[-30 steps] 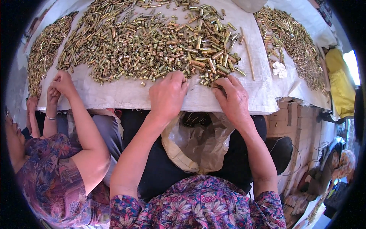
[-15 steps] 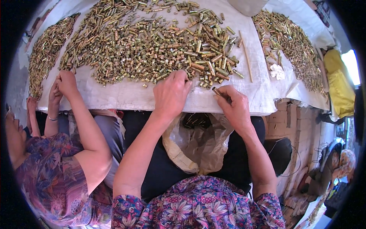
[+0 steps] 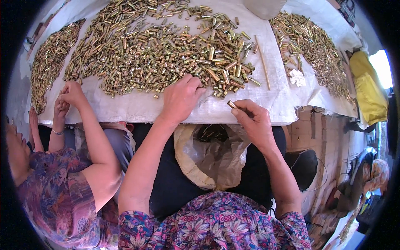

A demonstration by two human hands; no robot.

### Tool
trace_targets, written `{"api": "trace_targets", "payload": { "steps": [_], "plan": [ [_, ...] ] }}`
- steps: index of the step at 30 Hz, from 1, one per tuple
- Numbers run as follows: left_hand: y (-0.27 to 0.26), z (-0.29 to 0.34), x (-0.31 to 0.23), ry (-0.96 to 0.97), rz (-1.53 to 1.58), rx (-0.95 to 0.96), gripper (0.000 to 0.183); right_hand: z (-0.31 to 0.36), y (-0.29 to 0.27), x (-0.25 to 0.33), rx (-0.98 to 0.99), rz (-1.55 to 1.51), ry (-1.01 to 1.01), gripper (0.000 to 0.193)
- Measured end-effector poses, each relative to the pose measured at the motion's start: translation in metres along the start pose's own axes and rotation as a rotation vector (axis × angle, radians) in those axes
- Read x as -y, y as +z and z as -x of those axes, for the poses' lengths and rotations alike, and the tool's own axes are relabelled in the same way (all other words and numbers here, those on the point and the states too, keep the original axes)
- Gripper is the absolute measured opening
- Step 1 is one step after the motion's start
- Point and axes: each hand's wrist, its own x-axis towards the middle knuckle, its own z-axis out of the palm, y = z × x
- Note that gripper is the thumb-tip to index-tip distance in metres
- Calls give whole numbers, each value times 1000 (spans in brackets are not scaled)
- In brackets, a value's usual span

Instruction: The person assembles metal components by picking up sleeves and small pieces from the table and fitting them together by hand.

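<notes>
A wide heap of small brass-coloured metal tubes and sleeves (image 3: pixel 166 58) lies on the white sheet-covered table (image 3: pixel 137 109). At the heap's near edge my left hand (image 3: pixel 180 98) is closed, knuckles up, with its fingers curled under. Whether something is inside them is hidden. Farther right, over the table's front edge, my right hand (image 3: pixel 255 121) pinches a short metal tube (image 3: pixel 231 104) between thumb and fingers, its end sticking out to the left. Below, an opened plastic-lined sack (image 3: pixel 193 168) sits between my knees, with some metal pieces (image 3: pixel 212 133) in its dark bottom.
A thin wooden stick (image 3: pixel 263 62) and a crumpled white scrap (image 3: pixel 297 78) lie right of the heap. More metal pieces are piled at the right (image 3: pixel 321 46) and far left (image 3: pixel 52 58). A co-worker's hands (image 3: pixel 68 98) are at the table's edge on the left.
My left hand has shifted slightly left and its fingers have drawn in. The tube in my right hand has moved slightly left and down. The co-worker's hands have moved slightly.
</notes>
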Motion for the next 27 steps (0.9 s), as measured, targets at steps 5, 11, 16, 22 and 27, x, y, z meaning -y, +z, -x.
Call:
{"api": "trace_targets", "payload": {
  "steps": [5,11,16,22,27],
  "plan": [
    [-14,1,2,53,-6,81,15,2,-1,3,49,-67,-40,15],
    [-28,11,-2,-9,24,147,15,5,7,-3,93,-290,46,15],
    [-35,28,-17,-128,388,163,18,10,8,1,95,-353,108,11],
    [-43,46,-42,-431,1100,285,20,18,17,8,171,-404,98,9],
    [-39,49,-47,-391,1058,272,19,21,25,18,232,-216,133,11]
  ]
}}
